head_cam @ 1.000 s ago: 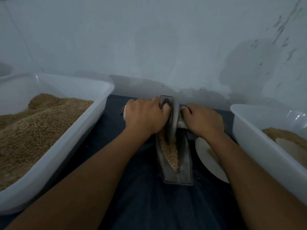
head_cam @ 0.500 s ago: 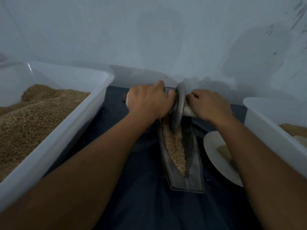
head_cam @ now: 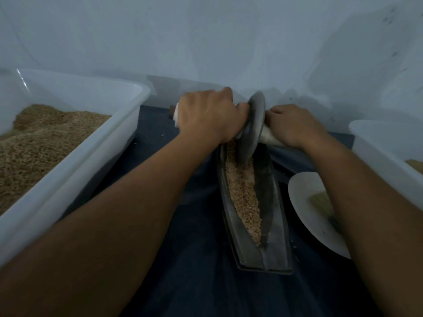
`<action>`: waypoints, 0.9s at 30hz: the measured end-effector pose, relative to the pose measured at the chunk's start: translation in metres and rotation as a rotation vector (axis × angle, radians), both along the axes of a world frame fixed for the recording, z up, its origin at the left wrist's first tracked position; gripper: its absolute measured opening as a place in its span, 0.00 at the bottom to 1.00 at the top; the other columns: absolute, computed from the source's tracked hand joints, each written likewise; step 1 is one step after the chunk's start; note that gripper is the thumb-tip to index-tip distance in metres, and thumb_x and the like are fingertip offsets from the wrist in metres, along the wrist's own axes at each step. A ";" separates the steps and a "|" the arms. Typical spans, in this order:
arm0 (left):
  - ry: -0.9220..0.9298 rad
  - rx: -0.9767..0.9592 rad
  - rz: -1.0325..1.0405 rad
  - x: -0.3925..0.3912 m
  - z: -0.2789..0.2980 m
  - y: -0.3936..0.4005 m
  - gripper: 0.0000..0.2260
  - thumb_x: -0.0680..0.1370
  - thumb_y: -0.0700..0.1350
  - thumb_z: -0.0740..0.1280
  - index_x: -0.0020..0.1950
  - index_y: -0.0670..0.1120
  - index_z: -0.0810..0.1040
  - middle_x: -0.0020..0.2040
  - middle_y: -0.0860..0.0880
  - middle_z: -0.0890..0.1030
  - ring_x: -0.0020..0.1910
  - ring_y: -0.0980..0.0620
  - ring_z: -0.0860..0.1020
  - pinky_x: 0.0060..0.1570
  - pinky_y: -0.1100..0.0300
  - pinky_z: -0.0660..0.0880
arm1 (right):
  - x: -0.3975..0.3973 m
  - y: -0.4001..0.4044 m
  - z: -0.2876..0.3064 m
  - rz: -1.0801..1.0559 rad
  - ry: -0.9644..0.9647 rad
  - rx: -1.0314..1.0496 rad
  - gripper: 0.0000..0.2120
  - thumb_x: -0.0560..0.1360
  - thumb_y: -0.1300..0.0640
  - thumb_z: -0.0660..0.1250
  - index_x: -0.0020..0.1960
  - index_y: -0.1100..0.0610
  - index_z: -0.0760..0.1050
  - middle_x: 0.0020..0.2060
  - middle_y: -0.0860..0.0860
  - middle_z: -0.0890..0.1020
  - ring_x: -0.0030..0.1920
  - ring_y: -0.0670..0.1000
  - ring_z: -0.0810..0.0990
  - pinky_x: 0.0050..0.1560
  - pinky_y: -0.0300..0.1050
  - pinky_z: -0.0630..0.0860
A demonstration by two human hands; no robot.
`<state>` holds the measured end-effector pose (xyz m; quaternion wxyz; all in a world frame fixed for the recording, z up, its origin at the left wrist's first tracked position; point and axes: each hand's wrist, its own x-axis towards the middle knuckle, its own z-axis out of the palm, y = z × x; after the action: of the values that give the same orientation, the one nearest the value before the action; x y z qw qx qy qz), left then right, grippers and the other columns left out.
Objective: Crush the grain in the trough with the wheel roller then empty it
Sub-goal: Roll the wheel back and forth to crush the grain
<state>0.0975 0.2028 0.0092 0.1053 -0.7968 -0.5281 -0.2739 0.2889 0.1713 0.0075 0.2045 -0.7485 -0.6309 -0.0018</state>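
From my feed I see the left hand [head_cam: 207,117] curled tight round the white handle [head_cam: 175,115] on the left side of the wheel [head_cam: 253,129], knuckles up, fingers wrapped out of sight beneath. The right hand [head_cam: 291,126] grips the matching handle on the wheel's right side the same way; a pale stub of it shows just under the thumb. Both forearms run in from 6 o'clock.

The wheel stands on edge at 12 o'clock of the trough [head_cam: 254,216], its lower rim down in the far end of the channel. The trough is a long, dark, boat-shaped piece lying on the dark cloth [head_cam: 187,259], its near end pointing towards 6 o'clock. Grain [head_cam: 242,193] lies in a pale strip along the left half of the channel, from the wheel down nearly to the near tip; the right wall of the channel is bare and dark.

At 9 o'clock a white tub [head_cam: 75,170] holds a heap of brown grain. At 3 o'clock stands a second white tub [head_cam: 386,154], mostly cut off by the edge. Between it and the trough sits a white plate [head_cam: 304,207], half hidden by the right forearm, with what looks like a small brush [head_cam: 322,202] on it, though the view there is too blurred for me to be sure. A pale wall [head_cam: 206,42] closes the far side.
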 end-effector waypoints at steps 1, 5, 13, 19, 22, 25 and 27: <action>0.003 0.002 0.002 0.000 0.000 0.000 0.22 0.77 0.63 0.48 0.52 0.52 0.76 0.39 0.50 0.74 0.38 0.46 0.71 0.38 0.52 0.62 | 0.000 0.000 0.000 0.005 0.009 -0.005 0.22 0.72 0.39 0.51 0.43 0.50 0.79 0.39 0.46 0.77 0.39 0.49 0.74 0.40 0.49 0.70; 0.008 0.004 0.009 0.000 0.000 -0.002 0.21 0.77 0.63 0.48 0.51 0.52 0.76 0.39 0.50 0.74 0.37 0.46 0.71 0.38 0.52 0.62 | 0.001 -0.001 0.000 0.009 0.045 -0.006 0.21 0.72 0.40 0.51 0.43 0.50 0.79 0.38 0.44 0.77 0.38 0.47 0.74 0.36 0.46 0.67; 0.011 0.031 0.023 -0.005 -0.005 -0.018 0.21 0.78 0.61 0.48 0.48 0.51 0.76 0.38 0.49 0.73 0.36 0.46 0.71 0.39 0.52 0.63 | -0.007 -0.019 -0.004 -0.026 -0.066 0.045 0.22 0.75 0.39 0.50 0.43 0.50 0.78 0.37 0.46 0.77 0.35 0.46 0.71 0.33 0.44 0.63; 0.017 0.022 -0.006 -0.014 -0.009 -0.033 0.22 0.78 0.61 0.47 0.49 0.49 0.73 0.43 0.45 0.78 0.38 0.46 0.70 0.40 0.51 0.65 | -0.018 -0.037 -0.006 -0.063 -0.162 0.089 0.23 0.74 0.39 0.46 0.39 0.51 0.73 0.34 0.46 0.75 0.33 0.47 0.70 0.32 0.44 0.60; 0.022 0.033 -0.002 -0.016 -0.010 -0.042 0.20 0.78 0.61 0.46 0.47 0.50 0.71 0.44 0.45 0.79 0.39 0.45 0.70 0.42 0.50 0.64 | -0.022 -0.045 -0.009 -0.087 -0.183 0.116 0.23 0.74 0.37 0.45 0.38 0.50 0.71 0.33 0.44 0.73 0.33 0.46 0.69 0.31 0.43 0.59; 0.032 0.038 -0.008 -0.018 -0.013 -0.049 0.22 0.78 0.61 0.46 0.51 0.50 0.75 0.46 0.46 0.80 0.42 0.44 0.76 0.44 0.49 0.64 | -0.026 -0.053 -0.010 -0.109 -0.189 0.145 0.22 0.74 0.36 0.44 0.38 0.50 0.69 0.32 0.44 0.71 0.32 0.45 0.67 0.31 0.43 0.57; 0.039 0.047 -0.013 -0.020 -0.014 -0.052 0.23 0.79 0.61 0.46 0.53 0.50 0.76 0.46 0.46 0.81 0.44 0.44 0.78 0.44 0.49 0.64 | -0.028 -0.058 -0.011 -0.132 -0.197 0.174 0.20 0.76 0.36 0.46 0.42 0.48 0.68 0.30 0.42 0.68 0.30 0.43 0.64 0.30 0.43 0.55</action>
<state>0.0779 0.1507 -0.0053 0.1326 -0.8027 -0.5143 -0.2712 0.2606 0.1129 -0.0035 0.2053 -0.7638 -0.5949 -0.1433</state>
